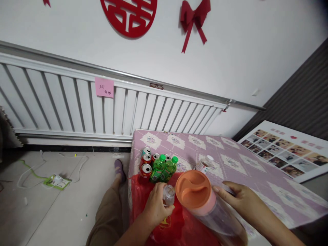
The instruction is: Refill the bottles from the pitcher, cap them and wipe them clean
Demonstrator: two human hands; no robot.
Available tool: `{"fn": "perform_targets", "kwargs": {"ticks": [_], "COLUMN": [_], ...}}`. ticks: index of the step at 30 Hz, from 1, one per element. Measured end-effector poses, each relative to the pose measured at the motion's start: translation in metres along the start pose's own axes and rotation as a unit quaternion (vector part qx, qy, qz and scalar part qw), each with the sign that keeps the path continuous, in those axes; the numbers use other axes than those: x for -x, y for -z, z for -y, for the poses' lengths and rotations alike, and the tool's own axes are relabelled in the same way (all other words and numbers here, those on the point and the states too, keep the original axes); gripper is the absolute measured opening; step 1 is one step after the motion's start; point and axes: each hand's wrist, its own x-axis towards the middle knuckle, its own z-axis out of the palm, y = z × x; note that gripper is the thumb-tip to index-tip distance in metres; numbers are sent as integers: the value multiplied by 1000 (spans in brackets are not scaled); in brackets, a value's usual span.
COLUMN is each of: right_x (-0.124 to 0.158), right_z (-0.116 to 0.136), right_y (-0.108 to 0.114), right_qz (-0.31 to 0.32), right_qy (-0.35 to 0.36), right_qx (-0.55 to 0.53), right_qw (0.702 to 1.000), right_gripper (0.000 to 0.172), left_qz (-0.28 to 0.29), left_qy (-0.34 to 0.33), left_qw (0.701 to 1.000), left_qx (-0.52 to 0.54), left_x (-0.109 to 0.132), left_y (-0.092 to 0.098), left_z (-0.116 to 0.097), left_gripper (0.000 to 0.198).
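"What's at the far left?"

"Pale tiled floor (64,218), smooth, with a flat green-and-white power strip (57,181) and thin cables lying on it. Then a raised surface under a lilac cloth (191,153) patterned with pale floral diamonds. Near its left edge stand round metal cans (145,172), red ones and a teal one, and just right of them two green plastic bottles (158,169) with ribbed green caps."

"And the hands?"

"The left hand (155,204) curls its fingers around a clear, open-necked bottle (168,200), above a shiny, creased red plastic sheet (186,225). Just right of that mouth is the rim of a see-through pitcher (217,215) with a round orange lid (193,189) — tilted towards the bottle; I can't tell whether they touch. The right hand (242,198) has its fingers closed around the pitcher's handle."

"How much room is there?"

"Left, the cloth's edge drops to the floor close beside the cans. The green bottles stand just beyond the left hand, and a white-capped clear bottle (203,165) is close behind the lid. Rightwards it's wider — cloth stretches to the white-bordered photo board (266,128)."
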Motion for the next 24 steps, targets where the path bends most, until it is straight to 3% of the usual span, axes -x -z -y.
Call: {"fn": "perform_targets", "kwargs": {"ticks": [10,24], "right_x": [-2,-2], "right_z": [-6,-5], "right_y": [-1,0], "right_qz": [63,59], "right_qy": [-30,-39], "right_qx": [13,2], "right_qw": [998,998], "right_gripper": [55,52], "left_qz": [-5,-2], "left_qy": [-7,-10], "left_qw": [1000,1000], "left_qx": [1,-6], "left_x": [0,0], "left_y": [-2,0], "left_z": [3,0], "left_gripper": [68,67]}}
